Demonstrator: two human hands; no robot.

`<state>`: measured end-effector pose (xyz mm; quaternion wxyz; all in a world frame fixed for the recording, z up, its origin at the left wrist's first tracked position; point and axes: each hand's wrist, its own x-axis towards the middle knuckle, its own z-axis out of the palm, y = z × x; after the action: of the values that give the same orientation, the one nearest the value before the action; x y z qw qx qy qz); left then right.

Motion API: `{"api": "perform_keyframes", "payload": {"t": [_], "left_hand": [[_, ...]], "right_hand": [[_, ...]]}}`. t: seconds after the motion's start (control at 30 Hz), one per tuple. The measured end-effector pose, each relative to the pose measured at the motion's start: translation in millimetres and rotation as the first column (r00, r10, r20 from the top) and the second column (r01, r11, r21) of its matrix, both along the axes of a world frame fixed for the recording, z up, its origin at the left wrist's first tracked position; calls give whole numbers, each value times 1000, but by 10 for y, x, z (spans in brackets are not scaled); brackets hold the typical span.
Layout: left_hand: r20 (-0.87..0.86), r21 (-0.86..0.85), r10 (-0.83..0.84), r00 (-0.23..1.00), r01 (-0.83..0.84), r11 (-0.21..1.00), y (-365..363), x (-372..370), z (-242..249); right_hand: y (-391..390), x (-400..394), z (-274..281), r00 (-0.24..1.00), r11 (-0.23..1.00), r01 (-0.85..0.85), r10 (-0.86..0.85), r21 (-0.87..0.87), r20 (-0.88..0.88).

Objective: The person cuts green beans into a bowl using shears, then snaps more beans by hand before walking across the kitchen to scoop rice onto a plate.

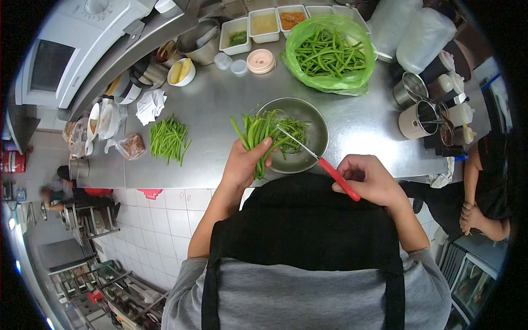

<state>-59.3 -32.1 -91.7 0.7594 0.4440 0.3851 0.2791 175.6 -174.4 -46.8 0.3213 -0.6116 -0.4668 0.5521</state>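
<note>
My left hand [247, 165] is closed around a bunch of green beans [256, 133], holding it over the left rim of a steel bowl [316, 129]. Inside the bowl lies a heap of thin green trimmings [294, 132]. My right hand [369, 179] grips red-handled scissors [336, 177], seen nearly edge-on. Their thin metal blade points up and left, its tip right at the bean ends above the bowl. To the left, a neat pile of green beans [168, 139] rests on the steel counter [212, 110]. A green plastic bag [335, 85] full of loose beans stands behind the bowl.
White tubs [264, 26] of food line the back. At the right are steel containers [416, 119] with utensils and several bottles [459, 114]. White papers [150, 107] and a bagged item [131, 146] sit left. Another person's clasped hands [470, 217] show at the right edge.
</note>
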Motion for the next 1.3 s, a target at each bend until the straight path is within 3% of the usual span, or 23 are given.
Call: {"api": "perform_keyframes", "payload": {"t": [0.2, 0.3, 0.37, 0.5, 0.67, 0.97, 1.1, 1.3], "left_hand": [[-31, 35, -17, 999, 19, 999, -10, -27, -30], [-31, -6, -67, 997, 67, 998, -17, -26, 1], [-21, -57, -122, 992, 121, 991, -22, -23, 44], [-131, 1, -158, 979, 160, 987, -37, -9, 33], [-299, 63, -234, 925, 264, 963, -4, -17, 178], [-434, 126, -260, 862, 344, 930, 105, -2, 145], [-493, 63, -339, 801, 421, 905, 254, 52, 93], [-528, 7, -393, 753, 467, 884, 309, 109, 83]], "right_hand": [[21, -4, 31, 997, 996, -50, 55, -80, 56], [13, -13, -93, 999, 999, -26, 25, 33, 35], [28, -12, -113, 999, 999, -30, 29, 18, 37], [83, 6, -146, 998, 994, -58, 61, -88, 33], [100, 69, -246, 996, 994, -83, 80, -74, -51], [166, 102, -327, 994, 990, -92, 86, -106, -62], [202, 59, -424, 989, 992, -12, -6, -124, -146], [140, 172, -669, 975, 995, -67, 50, -75, -215]]}}
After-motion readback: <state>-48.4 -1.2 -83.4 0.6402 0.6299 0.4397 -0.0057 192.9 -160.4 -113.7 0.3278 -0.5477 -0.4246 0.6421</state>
